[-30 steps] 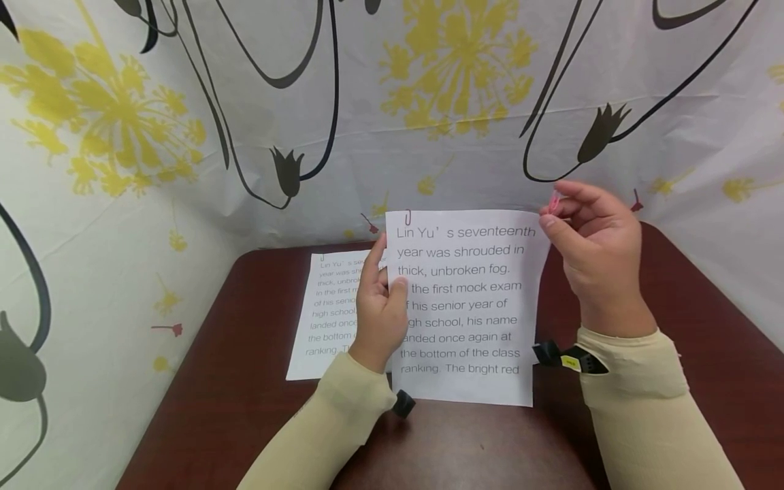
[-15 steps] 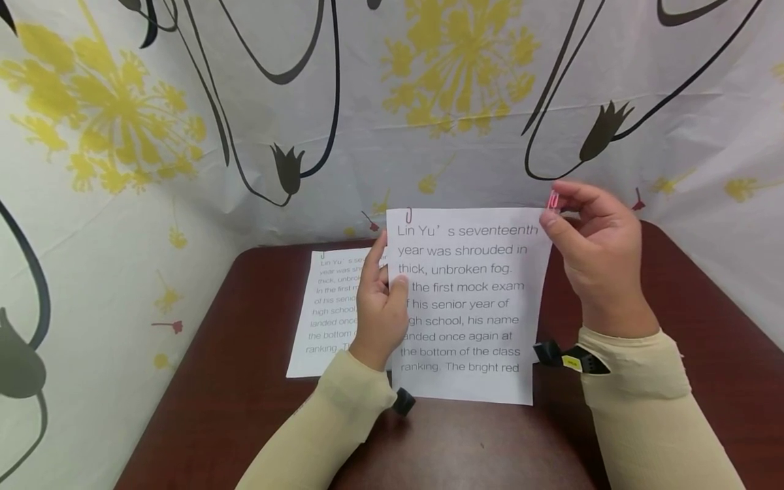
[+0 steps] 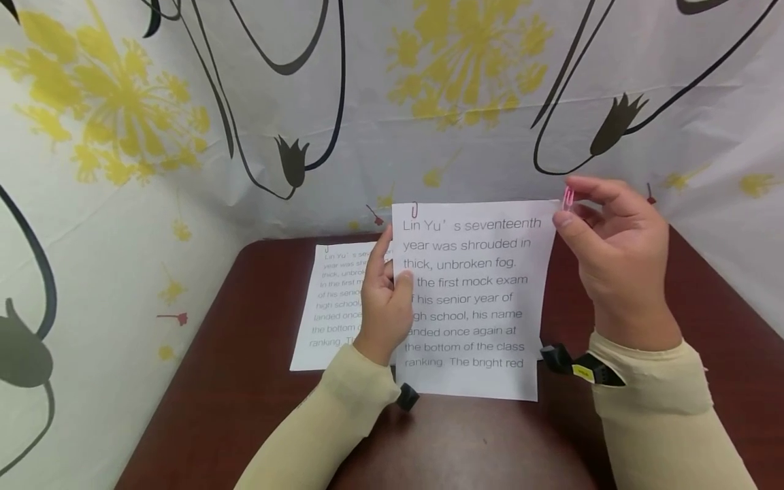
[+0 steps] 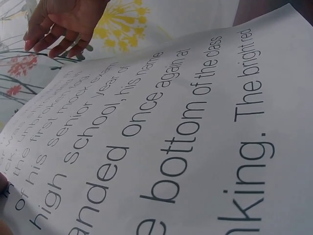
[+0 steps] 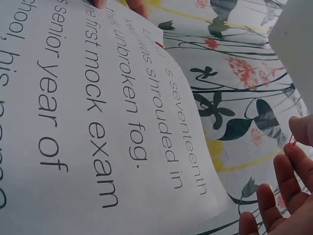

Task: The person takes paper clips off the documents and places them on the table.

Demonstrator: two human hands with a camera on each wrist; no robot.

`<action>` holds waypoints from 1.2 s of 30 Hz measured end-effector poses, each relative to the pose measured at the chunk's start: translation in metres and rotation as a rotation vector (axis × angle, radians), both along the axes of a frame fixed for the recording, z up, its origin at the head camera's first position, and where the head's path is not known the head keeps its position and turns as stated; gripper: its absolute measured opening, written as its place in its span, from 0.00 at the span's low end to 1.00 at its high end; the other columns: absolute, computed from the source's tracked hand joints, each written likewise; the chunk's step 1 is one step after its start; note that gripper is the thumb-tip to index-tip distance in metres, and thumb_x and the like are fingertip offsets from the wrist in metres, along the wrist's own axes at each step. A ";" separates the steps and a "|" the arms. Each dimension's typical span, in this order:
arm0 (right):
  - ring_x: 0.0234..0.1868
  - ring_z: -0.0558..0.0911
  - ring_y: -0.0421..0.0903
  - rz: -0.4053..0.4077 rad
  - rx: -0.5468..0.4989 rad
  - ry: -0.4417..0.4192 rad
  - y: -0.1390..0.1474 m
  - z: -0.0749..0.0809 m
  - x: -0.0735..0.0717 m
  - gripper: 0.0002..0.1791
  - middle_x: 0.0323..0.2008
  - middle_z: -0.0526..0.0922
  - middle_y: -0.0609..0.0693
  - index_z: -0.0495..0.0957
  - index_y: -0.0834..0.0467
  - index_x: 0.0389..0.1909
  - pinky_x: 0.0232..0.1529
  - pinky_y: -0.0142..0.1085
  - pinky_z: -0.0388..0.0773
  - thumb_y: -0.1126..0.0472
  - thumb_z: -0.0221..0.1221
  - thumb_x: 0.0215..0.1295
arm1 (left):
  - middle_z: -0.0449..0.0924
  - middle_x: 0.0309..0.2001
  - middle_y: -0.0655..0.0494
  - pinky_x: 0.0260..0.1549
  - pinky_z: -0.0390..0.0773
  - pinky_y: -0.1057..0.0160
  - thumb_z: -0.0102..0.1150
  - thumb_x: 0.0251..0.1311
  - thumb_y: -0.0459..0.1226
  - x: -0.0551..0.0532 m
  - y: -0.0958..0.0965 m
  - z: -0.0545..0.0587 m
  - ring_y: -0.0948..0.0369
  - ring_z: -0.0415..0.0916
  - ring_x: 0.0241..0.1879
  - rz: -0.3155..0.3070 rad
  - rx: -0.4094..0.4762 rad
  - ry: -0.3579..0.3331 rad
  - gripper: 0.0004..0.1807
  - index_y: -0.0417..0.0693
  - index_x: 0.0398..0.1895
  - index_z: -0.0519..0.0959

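Note:
A printed white sheet of paper point(image 3: 471, 299) is held upright by its left edge in my left hand point(image 3: 387, 306), thumb in front and fingers behind. One red paper clip point(image 3: 414, 209) sits on its top edge near the left corner. Beside the top right corner, my right hand point(image 3: 618, 252) pinches a pink-red paper clip point(image 3: 568, 199) between thumb and forefinger. The right wrist view shows this paper clip point(image 5: 292, 142) at the fingertips, apart from the sheet point(image 5: 98, 122). In the left wrist view the sheet point(image 4: 161, 127) fills most of the picture, with my right hand point(image 4: 68, 24) beyond it.
A second printed sheet point(image 3: 333, 306) lies on the dark red-brown table point(image 3: 245, 422), partly hidden behind my left hand and the held sheet. A clip shows at its top edge. A white curtain point(image 3: 367, 102) with yellow and grey flower prints hangs behind and beside the table.
My right hand and its paper clip have shifted slightly right, a little farther from the sheet's corner. The clip has turned between the fingertips. The view has shifted slightly; the left hand's hold is unchanged.

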State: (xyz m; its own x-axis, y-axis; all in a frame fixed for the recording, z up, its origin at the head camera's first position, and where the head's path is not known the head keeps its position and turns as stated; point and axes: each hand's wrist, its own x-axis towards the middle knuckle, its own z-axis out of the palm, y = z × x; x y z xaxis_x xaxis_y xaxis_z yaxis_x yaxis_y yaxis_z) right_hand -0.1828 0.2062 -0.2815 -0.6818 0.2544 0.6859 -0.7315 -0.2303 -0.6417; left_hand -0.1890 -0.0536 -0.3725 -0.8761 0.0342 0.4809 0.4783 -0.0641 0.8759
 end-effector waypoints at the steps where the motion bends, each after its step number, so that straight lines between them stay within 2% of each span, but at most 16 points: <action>1: 0.39 0.81 0.48 0.001 0.012 -0.003 0.000 0.000 0.001 0.20 0.46 0.85 0.61 0.81 0.80 0.51 0.48 0.35 0.79 0.87 0.61 0.54 | 0.88 0.47 0.42 0.14 0.65 0.69 0.43 0.74 0.24 0.000 0.000 0.000 0.57 0.79 0.21 0.000 -0.001 0.001 0.42 0.71 0.84 0.55; 5: 0.43 0.80 0.50 -0.001 0.121 -0.046 0.003 0.001 0.006 0.21 0.48 0.84 0.61 0.80 0.81 0.53 0.46 0.32 0.81 0.87 0.60 0.56 | 0.88 0.47 0.43 0.14 0.65 0.69 0.43 0.75 0.24 -0.001 0.001 0.001 0.57 0.80 0.22 0.004 -0.010 -0.001 0.42 0.72 0.84 0.55; 11: 0.42 0.79 0.48 -0.008 0.284 -0.136 0.019 -0.002 0.014 0.22 0.41 0.85 0.55 0.82 0.77 0.54 0.41 0.26 0.80 0.86 0.62 0.57 | 0.88 0.47 0.45 0.14 0.65 0.68 0.43 0.75 0.25 -0.003 -0.001 0.002 0.57 0.82 0.23 0.004 -0.016 -0.001 0.42 0.76 0.83 0.56; 19: 0.39 0.80 0.39 -0.142 0.648 -0.257 0.047 -0.025 0.029 0.25 0.38 0.83 0.45 0.85 0.66 0.55 0.37 0.20 0.78 0.85 0.65 0.56 | 0.89 0.46 0.44 0.14 0.65 0.69 0.44 0.74 0.24 -0.003 -0.002 0.004 0.55 0.79 0.20 0.027 -0.022 -0.006 0.43 0.74 0.84 0.55; 25: 0.35 0.80 0.35 -0.188 0.832 -0.365 0.063 -0.045 0.037 0.24 0.37 0.81 0.42 0.85 0.59 0.55 0.33 0.20 0.76 0.79 0.69 0.59 | 0.89 0.46 0.44 0.14 0.65 0.69 0.44 0.75 0.25 -0.003 -0.002 0.004 0.55 0.77 0.19 0.034 -0.025 -0.011 0.43 0.74 0.84 0.55; 28: 0.33 0.79 0.35 -0.193 0.912 -0.396 0.069 -0.054 0.041 0.22 0.37 0.79 0.43 0.85 0.58 0.55 0.29 0.23 0.74 0.75 0.71 0.61 | 0.89 0.46 0.44 0.14 0.65 0.69 0.44 0.75 0.25 -0.003 -0.002 0.003 0.56 0.77 0.19 0.039 -0.027 -0.012 0.42 0.74 0.84 0.55; 31: 0.32 0.78 0.36 -0.164 0.963 -0.394 0.074 -0.063 0.042 0.21 0.35 0.78 0.44 0.85 0.60 0.55 0.28 0.25 0.74 0.74 0.72 0.61 | 0.89 0.46 0.44 0.14 0.65 0.69 0.44 0.74 0.25 -0.003 -0.002 0.003 0.56 0.77 0.19 0.044 -0.029 -0.008 0.42 0.72 0.84 0.55; 36: 0.31 0.77 0.38 -0.118 1.037 -0.432 0.080 -0.077 0.045 0.22 0.32 0.77 0.44 0.86 0.55 0.54 0.26 0.29 0.71 0.71 0.74 0.59 | 0.88 0.47 0.43 0.14 0.66 0.69 0.44 0.74 0.24 -0.003 -0.002 0.001 0.55 0.77 0.20 0.043 -0.024 -0.010 0.42 0.71 0.84 0.55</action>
State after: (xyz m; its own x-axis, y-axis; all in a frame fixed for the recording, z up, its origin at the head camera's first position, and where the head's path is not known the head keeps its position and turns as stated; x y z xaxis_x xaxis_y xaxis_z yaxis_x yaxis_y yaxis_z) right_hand -0.1380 0.2861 -0.3586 -0.9225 -0.2222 0.3156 -0.3837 0.6167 -0.6873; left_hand -0.1923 -0.0555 -0.3713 -0.8820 0.0077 0.4713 0.4710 -0.0222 0.8818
